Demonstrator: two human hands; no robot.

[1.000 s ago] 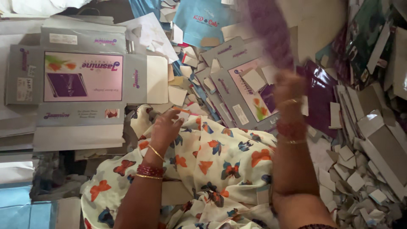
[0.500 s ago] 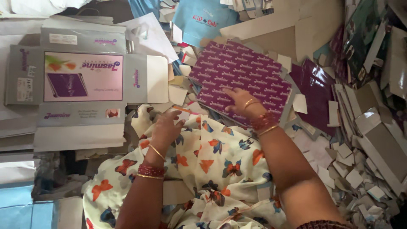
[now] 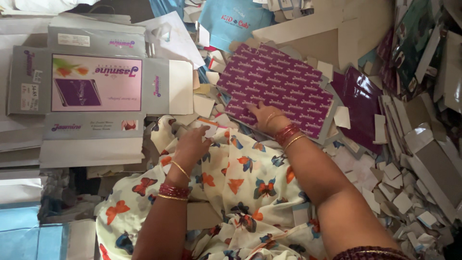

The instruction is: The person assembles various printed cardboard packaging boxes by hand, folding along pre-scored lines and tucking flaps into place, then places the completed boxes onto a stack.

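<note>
1. Two hands work over a lap draped in butterfly-print cloth [image 3: 240, 183], amid scattered card scraps [image 3: 399, 192].
2. The right hand [image 3: 262, 115] lies spread, palm down on the near edge of a purple patterned card sheet [image 3: 276, 86], likely pinning it flat on the pile.
3. The left hand [image 3: 192, 144] rests on the cloth by small scraps, fingers curled; what it grips, I cannot tell.
4. A flattened printed box [image 3: 96, 96] lies to the left, well apart.
</note>
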